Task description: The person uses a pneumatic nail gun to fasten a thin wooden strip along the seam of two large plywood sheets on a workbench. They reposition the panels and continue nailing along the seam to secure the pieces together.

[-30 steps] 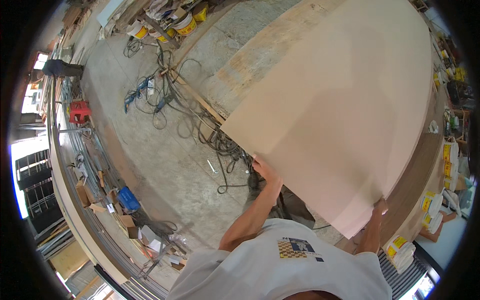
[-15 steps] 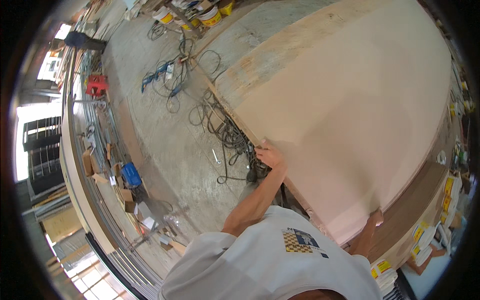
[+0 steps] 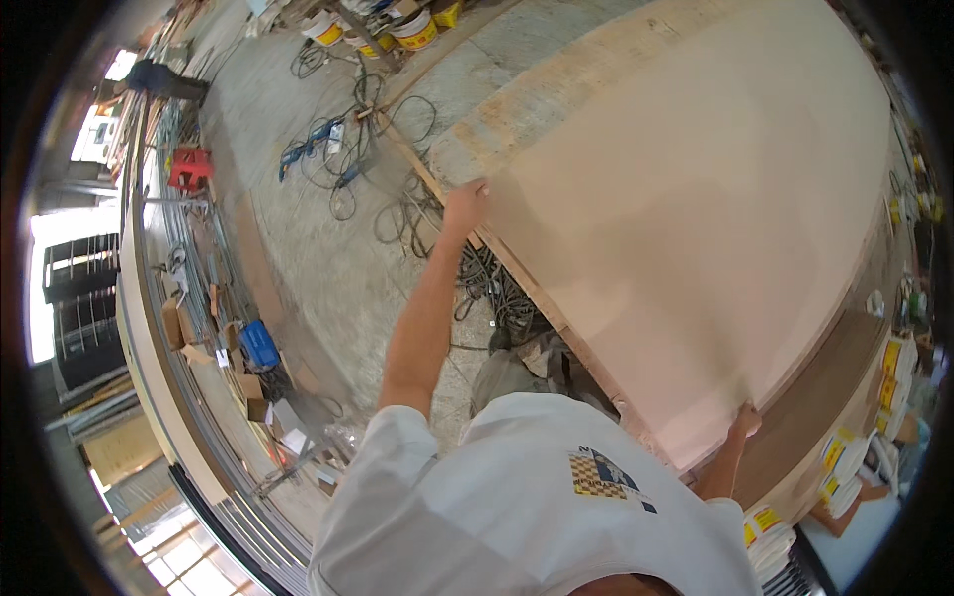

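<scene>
A large thin pinkish-beige sheet [image 3: 686, 248], like veneer or laminate, lies over a work table with worn, pale wooden patches [image 3: 542, 99] showing along its far side. My left arm stretches out, and my left hand [image 3: 465, 207] is closed on the sheet's edge by its far left corner, the thumb side on top. At the right edge of the sheet, close to my body, my right hand [image 3: 747, 418] is closed with its fingers pinched on the border. Its fingertips are partly hidden. A brown wooden board [image 3: 820, 407] lies just right of that hand.
Tangled black cables [image 3: 492, 288] lie on the floor under the table's left edge. Blue power tools [image 3: 310, 147] with cords rest farther left. White and yellow buckets [image 3: 843, 462] stand at right, others at the back. A person [image 3: 164, 81] is at far left, near a red stool [image 3: 189, 169].
My left hand has slid away from me along the sheet's left edge toward its far left corner, and the arm has straightened. My right hand stays nearly in place.
</scene>
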### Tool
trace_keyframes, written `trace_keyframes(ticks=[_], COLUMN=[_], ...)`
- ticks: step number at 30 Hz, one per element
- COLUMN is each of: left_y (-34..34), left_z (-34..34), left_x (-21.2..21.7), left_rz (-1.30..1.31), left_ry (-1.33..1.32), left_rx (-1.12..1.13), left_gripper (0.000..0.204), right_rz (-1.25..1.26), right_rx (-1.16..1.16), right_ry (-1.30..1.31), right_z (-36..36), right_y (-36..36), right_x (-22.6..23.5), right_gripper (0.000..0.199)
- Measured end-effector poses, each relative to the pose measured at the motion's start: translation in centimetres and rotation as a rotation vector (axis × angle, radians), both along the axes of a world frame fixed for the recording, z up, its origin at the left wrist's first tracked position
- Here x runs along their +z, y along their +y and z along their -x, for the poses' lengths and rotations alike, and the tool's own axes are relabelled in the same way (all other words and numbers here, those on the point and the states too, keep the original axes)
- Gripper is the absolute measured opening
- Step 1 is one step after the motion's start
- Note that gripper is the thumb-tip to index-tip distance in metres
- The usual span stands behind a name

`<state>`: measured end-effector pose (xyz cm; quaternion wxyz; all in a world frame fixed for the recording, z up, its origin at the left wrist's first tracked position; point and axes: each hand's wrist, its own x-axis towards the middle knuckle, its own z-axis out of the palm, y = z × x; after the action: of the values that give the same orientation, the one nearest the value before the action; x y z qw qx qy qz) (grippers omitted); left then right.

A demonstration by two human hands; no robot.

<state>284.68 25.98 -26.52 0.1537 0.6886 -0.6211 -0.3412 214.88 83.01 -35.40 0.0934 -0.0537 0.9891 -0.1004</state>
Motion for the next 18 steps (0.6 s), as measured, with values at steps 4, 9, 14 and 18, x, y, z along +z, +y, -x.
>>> trace_keyframes(ticks=[4, 9, 14, 18], left_y=[-1.5, -0.7, 0.2, 0.6], left_z=[0.9, 0.8, 0.4, 1.0], left_x=[1.3, -0.9, -0.5, -0.2], left_rz=[-0.112, 0.05, 0.072, 0.034], left_ry=[-0.221, -0.283, -0.282, -0.348], left_rx=[-0.227, -0.208, -0.204, -0.238], left_gripper=[0.031, 0.031, 0.032, 0.033], right_rz=[-0.138, -0.058, -0.09, -0.046], right_rx=[0.071, 0.024, 0.076, 0.064], right_ry=[0.039, 0.033, 0.104, 0.066], right_z=[-2.2, -3.1, -4.9, -4.5], right_y=[-0.2, -1.3, -1.1, 0.5], right_x=[1.8, 3.2, 4.4, 4.1], right_gripper=[0.046, 0.044, 0.039, 0.039])
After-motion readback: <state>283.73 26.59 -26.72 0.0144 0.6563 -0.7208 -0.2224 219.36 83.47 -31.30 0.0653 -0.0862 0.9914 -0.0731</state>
